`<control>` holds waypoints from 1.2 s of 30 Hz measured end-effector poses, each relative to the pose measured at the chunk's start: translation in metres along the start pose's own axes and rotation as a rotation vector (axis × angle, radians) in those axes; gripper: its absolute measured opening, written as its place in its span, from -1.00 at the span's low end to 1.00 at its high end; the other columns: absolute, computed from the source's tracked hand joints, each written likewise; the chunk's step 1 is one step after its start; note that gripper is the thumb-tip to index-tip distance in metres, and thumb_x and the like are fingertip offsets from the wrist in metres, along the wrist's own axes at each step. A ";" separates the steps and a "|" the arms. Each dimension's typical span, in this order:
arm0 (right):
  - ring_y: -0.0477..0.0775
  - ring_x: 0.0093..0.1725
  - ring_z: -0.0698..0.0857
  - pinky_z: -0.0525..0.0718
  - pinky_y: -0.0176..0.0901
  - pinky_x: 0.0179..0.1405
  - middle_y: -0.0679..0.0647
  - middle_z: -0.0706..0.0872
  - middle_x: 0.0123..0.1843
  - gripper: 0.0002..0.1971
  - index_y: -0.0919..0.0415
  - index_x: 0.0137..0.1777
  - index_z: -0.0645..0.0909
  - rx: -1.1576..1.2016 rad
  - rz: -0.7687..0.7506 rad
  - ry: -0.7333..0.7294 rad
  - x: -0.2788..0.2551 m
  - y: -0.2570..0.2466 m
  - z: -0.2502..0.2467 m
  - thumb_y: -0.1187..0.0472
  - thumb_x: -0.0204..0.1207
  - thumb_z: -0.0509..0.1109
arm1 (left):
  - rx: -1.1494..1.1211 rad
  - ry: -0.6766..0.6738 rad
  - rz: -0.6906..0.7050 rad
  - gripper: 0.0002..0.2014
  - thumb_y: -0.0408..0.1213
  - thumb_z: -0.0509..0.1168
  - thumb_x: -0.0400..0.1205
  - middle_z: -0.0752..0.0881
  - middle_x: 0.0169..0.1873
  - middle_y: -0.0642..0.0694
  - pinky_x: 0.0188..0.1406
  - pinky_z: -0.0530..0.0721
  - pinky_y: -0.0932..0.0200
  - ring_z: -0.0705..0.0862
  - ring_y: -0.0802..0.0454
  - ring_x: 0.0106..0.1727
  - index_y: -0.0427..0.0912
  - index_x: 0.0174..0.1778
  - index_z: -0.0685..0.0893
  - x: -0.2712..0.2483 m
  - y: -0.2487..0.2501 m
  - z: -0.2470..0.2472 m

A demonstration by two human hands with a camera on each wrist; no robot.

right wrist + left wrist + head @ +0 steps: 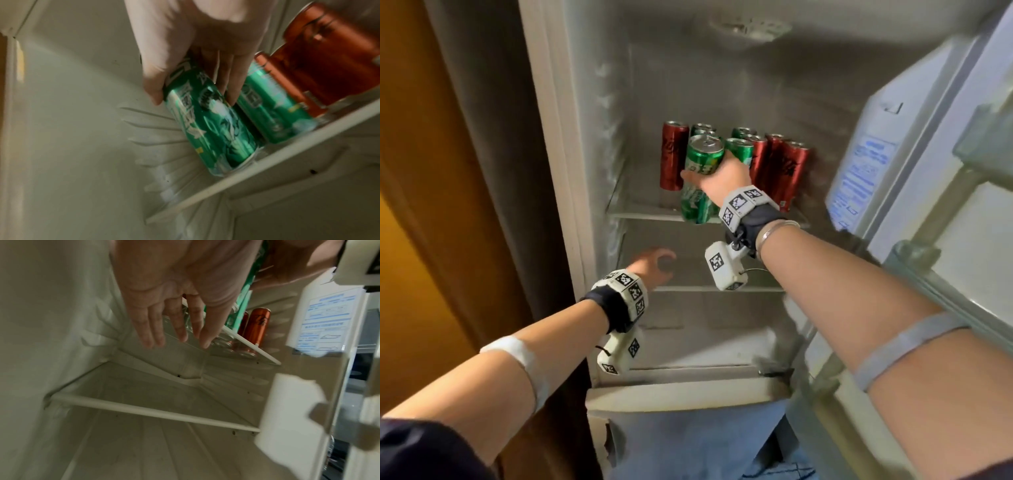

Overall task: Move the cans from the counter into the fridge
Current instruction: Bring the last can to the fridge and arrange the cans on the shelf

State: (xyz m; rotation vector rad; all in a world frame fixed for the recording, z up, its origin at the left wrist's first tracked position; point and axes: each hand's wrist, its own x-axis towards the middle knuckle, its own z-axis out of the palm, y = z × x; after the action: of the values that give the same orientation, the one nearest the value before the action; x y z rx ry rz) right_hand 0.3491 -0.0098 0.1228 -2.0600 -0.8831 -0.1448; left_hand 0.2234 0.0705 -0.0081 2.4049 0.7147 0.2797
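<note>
My right hand (714, 173) grips a green can (702, 178) around its upper half, thumb on the left side. The can is tilted, with its base at the front edge of the fridge's upper glass shelf (640, 214). In the right wrist view the right hand (194, 99) holds this green can (207, 123) beside another green can (273, 110). Several red cans (789, 171) and green cans (739, 150) stand on the shelf behind it. My left hand (654, 262) is under that shelf with straight fingers (152, 332), holding nothing.
A lone red can (673, 154) stands at the shelf's left. The second shelf (705, 288) lies below. The open fridge door (893, 154) with its bins (983, 137) is on the right. A grey curtain (489, 137) hangs left of the fridge.
</note>
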 end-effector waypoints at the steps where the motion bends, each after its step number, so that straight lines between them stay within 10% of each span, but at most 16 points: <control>1: 0.11 0.15 0.70 0.60 -0.21 0.08 0.10 0.75 0.14 -0.39 0.18 0.23 0.56 -0.009 -0.009 -0.030 0.011 -0.006 0.005 -0.17 0.28 0.54 | -0.014 0.029 -0.019 -0.56 -0.36 0.35 0.56 0.53 0.41 -0.10 0.04 0.48 0.31 0.58 -0.14 0.32 -0.11 0.38 0.54 0.004 -0.002 -0.003; 15: 0.10 0.14 0.71 0.64 -0.20 0.15 0.08 0.74 0.16 -0.33 0.15 0.28 0.55 0.058 -0.017 -0.190 0.084 -0.013 0.071 -0.16 0.22 0.56 | -0.072 0.210 -0.057 -0.65 -0.41 0.35 0.52 0.63 0.32 -0.05 0.34 0.52 0.19 0.61 -0.04 0.32 -0.09 0.23 0.65 0.036 -0.009 -0.037; 26: 0.16 0.14 0.71 0.61 -0.17 0.04 0.14 0.73 0.16 -0.37 0.22 0.29 0.51 0.044 -0.070 -0.188 0.072 -0.004 0.068 -0.19 0.36 0.46 | -0.069 0.368 -0.052 -0.71 -0.49 0.29 0.48 0.77 0.04 -0.17 0.14 0.65 0.13 0.71 -0.14 0.10 -0.22 0.10 0.69 0.049 0.010 -0.069; 36: 0.31 -0.05 0.72 0.53 -0.15 -0.24 0.29 0.75 -0.06 -0.71 0.22 0.09 0.60 -0.024 -0.053 -0.140 0.022 0.036 0.049 0.03 0.62 0.20 | -0.287 0.434 -0.112 -0.33 -0.23 0.53 0.38 0.60 0.34 -0.15 0.34 0.49 0.00 0.57 -0.12 0.36 -0.21 0.37 0.42 0.099 0.055 -0.093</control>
State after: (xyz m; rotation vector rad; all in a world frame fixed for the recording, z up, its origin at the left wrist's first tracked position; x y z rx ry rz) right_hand 0.3779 0.0252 0.0768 -2.0895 -1.0258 -0.0404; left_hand 0.2962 0.1343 0.1025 2.0403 0.9258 0.8160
